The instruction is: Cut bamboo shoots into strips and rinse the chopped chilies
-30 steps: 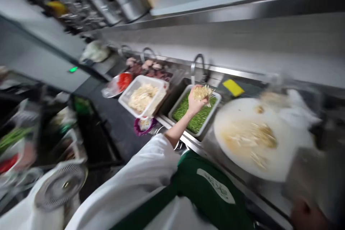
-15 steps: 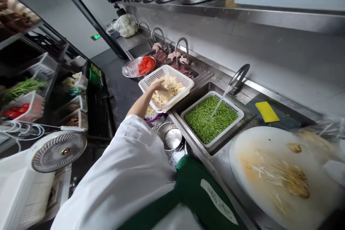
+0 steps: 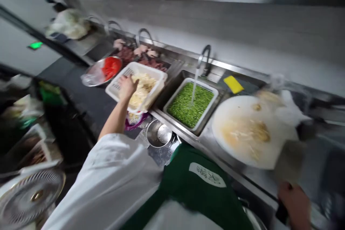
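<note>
Pale cut strands (image 3: pixel 147 82) lie in the white basket (image 3: pixel 155 95), just under and to the right of the person's left grip (image 3: pixel 128 87). That grip is wide, its fingers spread over the basket's left part, with nothing visibly held; whether the fingertips touch the strands or the basket cannot be told. The right grip (image 3: pixel 295 201), blurred and well apart from the left, is closed around the dark handle of a cleaver (image 3: pixel 289 158).

The step in hand seems to be settling the strands in the basket. To do it well, the person probably needs loose fingers and light pressure, spreading the heap toward the bare side under the left grip without crushing it. A low hand suits this, since stray strands could drop into the green pieces (image 3: pixel 190 106) farther to the grip's right, where water runs from the tap (image 3: pixel 206 54). Other strands (image 3: pixel 239 134) lie on the round board (image 3: pixel 229 115), between the two grips. The right grip is best held firm and low, the blade pointing away from the body and clear of the left arm.
</note>
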Demonstrator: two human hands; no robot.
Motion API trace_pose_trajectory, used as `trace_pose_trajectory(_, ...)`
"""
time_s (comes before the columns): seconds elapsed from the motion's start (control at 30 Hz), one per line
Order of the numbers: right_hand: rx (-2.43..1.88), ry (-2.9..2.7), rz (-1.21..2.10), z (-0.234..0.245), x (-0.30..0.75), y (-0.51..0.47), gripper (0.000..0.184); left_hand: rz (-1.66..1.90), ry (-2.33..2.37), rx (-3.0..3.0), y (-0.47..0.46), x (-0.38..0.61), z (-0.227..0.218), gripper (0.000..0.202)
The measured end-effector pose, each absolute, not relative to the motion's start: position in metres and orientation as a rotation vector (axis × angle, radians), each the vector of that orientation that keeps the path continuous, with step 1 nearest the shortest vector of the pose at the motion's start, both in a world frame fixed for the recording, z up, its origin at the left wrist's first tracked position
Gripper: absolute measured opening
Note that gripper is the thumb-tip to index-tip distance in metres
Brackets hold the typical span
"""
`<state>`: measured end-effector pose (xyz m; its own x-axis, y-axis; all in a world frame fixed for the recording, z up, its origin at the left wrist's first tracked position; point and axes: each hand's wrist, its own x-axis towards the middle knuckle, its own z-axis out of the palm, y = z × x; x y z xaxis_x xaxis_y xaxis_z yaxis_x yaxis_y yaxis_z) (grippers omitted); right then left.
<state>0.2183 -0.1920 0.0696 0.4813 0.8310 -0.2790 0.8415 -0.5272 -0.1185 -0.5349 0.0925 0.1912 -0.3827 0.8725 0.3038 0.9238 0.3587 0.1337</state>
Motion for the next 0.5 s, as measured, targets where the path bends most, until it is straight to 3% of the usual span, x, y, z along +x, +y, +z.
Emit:
trace_pose_trajectory(0.13,2.915,1.207,-0.668,0.041,0.235,-0.201,0.028,-0.861,-2.086,-2.071,0.104,-0.436,0.157,0.033)
trace_pose_trajectory(0.23,3.035,1.122,-0.722,0.025,0.255,-0.206,0.024,-0.832,-1.748,-2.750,0.097,-0.318,0.105,0.026)
trace_pose_trajectory(0.37,3.136,0.994,-0.950,0.010,0.271,-0.218,0.023,-0.748,-1.420,-3.302,0.088,-0.144,0.025,0.038)
trace_pose_trajectory(0.5,3.218,0.846,-1.297,0.003,0.275,-0.236,0.027,-0.537,-1.582,-3.418,0.097,-0.016,-0.030,0.057)
